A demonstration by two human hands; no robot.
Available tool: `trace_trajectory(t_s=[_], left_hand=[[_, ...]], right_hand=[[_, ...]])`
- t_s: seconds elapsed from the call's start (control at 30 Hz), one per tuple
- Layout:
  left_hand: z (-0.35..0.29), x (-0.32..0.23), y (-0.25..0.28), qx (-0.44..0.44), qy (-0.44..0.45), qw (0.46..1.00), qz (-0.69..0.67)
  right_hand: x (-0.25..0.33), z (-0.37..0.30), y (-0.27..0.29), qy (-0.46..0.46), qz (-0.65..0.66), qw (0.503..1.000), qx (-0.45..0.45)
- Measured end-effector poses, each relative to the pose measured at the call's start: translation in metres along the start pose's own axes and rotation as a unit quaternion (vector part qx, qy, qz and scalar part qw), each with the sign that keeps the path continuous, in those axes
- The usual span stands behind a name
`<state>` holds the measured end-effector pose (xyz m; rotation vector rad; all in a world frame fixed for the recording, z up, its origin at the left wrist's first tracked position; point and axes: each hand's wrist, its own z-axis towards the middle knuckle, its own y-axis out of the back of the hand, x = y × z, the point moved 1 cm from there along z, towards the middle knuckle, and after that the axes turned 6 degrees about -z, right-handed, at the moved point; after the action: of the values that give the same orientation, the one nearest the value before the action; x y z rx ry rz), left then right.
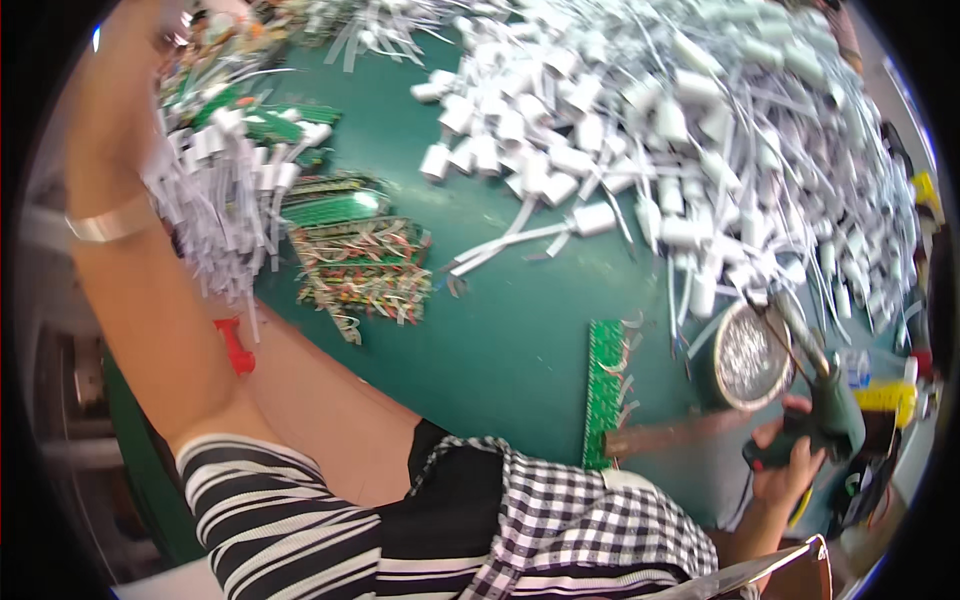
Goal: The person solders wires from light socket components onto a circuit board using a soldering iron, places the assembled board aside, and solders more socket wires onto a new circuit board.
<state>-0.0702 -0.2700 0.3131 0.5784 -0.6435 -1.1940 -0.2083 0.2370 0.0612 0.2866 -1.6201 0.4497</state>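
My right hand (pixel 785 470) is closed around the grip of a dark green soldering gun (pixel 835 415). The gun's tip points over a round bowl (pixel 719 365) of shiny silvery material. My left arm stretches to the far left, and the left hand (pixel 150 40) lies at the picture's rim, blurred, its fingers not readable. Near it are piled circuit boards with white wired parts (pixel 225 175). In front of me lies a narrow green circuit board (pixel 603 385) with small component leads along its right side. A brown wooden strip (pixel 670 434) touches its lower end.
A large heap of white cylindrical parts with wires (pixel 690 130) covers the back and right of the green table (pixel 480 350). Stacked boards with component leads (pixel 365 265) lie left of centre. A red object (pixel 235 347) shows beside my left arm, and a yellow item (pixel 890 398) stands far right.
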Motion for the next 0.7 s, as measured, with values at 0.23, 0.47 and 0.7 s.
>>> trace_trajectory(t_s=[0.23, 0.47, 0.7], left_hand=[[-0.176, -0.188, -0.150, 0.382, 0.236, 0.780, -0.435], [-0.193, -0.211, -0.173, 0.342, 0.139, 0.827, -0.424], [-0.191, -0.211, -0.182, 0.333, 0.136, 0.826, -0.434]], right_hand=[[-0.028, -0.004, -0.042, -0.076, 0.061, 0.995, 0.012], [-0.053, -0.042, -0.044, -0.167, -0.085, 0.978, 0.090], [-0.045, -0.040, -0.058, 0.004, -0.334, 0.935, 0.121]])
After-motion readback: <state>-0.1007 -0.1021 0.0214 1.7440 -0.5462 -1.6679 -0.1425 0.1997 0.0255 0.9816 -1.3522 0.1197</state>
